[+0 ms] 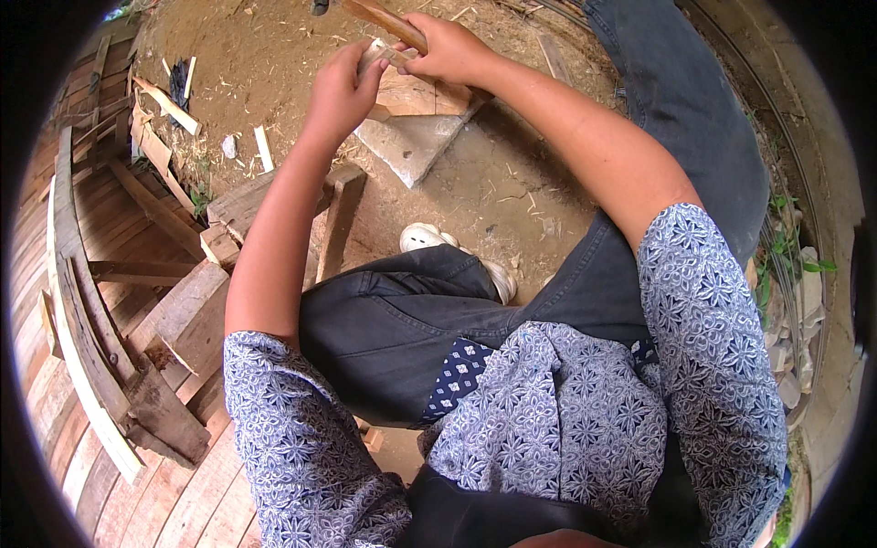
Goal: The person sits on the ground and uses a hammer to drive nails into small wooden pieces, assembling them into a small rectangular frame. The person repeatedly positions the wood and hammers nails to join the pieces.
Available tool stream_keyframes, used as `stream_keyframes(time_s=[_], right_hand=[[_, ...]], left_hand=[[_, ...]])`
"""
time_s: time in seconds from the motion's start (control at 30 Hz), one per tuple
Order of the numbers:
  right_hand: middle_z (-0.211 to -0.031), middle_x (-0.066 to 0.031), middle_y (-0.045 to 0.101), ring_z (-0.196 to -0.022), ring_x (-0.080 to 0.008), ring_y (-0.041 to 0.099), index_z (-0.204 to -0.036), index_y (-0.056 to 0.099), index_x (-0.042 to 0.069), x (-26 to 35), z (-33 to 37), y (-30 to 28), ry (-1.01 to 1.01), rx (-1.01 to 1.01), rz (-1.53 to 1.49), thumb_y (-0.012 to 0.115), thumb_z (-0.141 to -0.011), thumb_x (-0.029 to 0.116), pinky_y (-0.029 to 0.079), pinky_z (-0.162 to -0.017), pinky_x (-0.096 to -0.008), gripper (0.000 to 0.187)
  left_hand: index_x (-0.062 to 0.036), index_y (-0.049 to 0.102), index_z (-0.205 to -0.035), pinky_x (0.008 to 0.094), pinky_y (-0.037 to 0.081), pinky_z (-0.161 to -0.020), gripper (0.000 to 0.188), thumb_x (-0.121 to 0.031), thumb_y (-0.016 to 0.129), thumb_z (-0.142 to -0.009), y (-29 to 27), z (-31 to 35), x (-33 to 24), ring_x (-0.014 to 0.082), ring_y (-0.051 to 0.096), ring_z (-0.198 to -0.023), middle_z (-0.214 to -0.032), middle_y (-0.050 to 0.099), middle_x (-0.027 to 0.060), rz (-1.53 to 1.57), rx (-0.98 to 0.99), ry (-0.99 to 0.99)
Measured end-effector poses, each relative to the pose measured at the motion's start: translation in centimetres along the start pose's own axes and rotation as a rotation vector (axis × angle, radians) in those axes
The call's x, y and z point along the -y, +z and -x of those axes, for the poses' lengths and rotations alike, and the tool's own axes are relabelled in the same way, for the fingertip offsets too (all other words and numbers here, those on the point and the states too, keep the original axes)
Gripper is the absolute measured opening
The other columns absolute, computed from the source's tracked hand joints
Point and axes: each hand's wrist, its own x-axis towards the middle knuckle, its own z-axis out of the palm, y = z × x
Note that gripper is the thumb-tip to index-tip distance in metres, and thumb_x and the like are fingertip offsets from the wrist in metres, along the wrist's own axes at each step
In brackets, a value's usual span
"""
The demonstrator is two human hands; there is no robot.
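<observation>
Dirt ground (265, 55) surrounds wood block (420, 97); left hand (344, 87) pinches pale piece (374, 55) above block, likely for support; right hand (452, 50) grips brown wooden shaft (391, 23).

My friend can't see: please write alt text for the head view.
A person holds a pale piece in the left grip and a brown wooden piece in the right grip, near a wooden block. Planks lie at left.

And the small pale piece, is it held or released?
Held: the left hand is closed around the pale piece, one end showing.
</observation>
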Motion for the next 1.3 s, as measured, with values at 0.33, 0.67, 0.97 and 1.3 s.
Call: stream_keyframes(time_s=[0.33, 0.67, 0.97, 1.3], right_hand=[[-0.112, -0.0070, 0.073, -0.083, -0.0167, 0.071, -0.127, 0.055, 0.006, -0.2, 0.8, -0.1, -0.010, -0.003, -0.033, 0.082, -0.077, 0.024, 0.056, -0.078, -0.0334, 0.059], [-0.113, -0.0078, 0.072, -0.087, -0.0178, 0.071, -0.131, 0.054, 0.005, 0.0, 1.3, -0.6, 0.029, 0.023, -0.024, 0.083, -0.077, 0.024, 0.055, -0.080, -0.0339, 0.064], [-0.112, -0.0070, 0.074, -0.094, -0.0268, 0.073, -0.133, 0.053, 0.006, 0.5, 1.6, -1.0, 0.047, 0.047, -0.028, 0.083, -0.074, 0.025, 0.056, -0.084, -0.0392, 0.069], [-0.112, -0.0070, 0.073, -0.090, -0.0208, 0.071, -0.134, 0.054, 0.007, -0.1, 2.0, -1.0, 0.081, 0.070, -0.062, 0.083, -0.075, 0.026, 0.055, -0.081, -0.0347, 0.068]], left_hand=[[0.0013, 0.064, -0.112, 0.0436, 0.051, -0.074, 0.031, -0.021, 0.069, -0.092, -0.3, 0.4, -1.8, 0.0379, 0.064, -0.085, -0.095, 0.066, 0.0209, -0.001, 0.068, -0.115], [0.0016, 0.064, -0.116, 0.0396, 0.052, -0.070, 0.034, -0.022, 0.071, -0.092, 0.4, 0.7, -1.0, 0.0342, 0.065, -0.079, -0.097, 0.068, 0.0201, 0.032, 0.044, -0.059], [0.0034, 0.064, -0.116, 0.0381, 0.052, -0.067, 0.036, -0.022, 0.071, -0.092, 0.5, 0.9, -0.8, 0.0320, 0.065, -0.076, -0.096, 0.068, 0.0195, 0.031, 0.051, -0.057], [0.0015, 0.064, -0.115, 0.0389, 0.050, -0.064, 0.034, -0.021, 0.071, -0.091, 0.8, 1.1, -1.8, 0.0320, 0.063, -0.071, -0.088, 0.066, 0.0184, 0.030, 0.049, -0.088]])
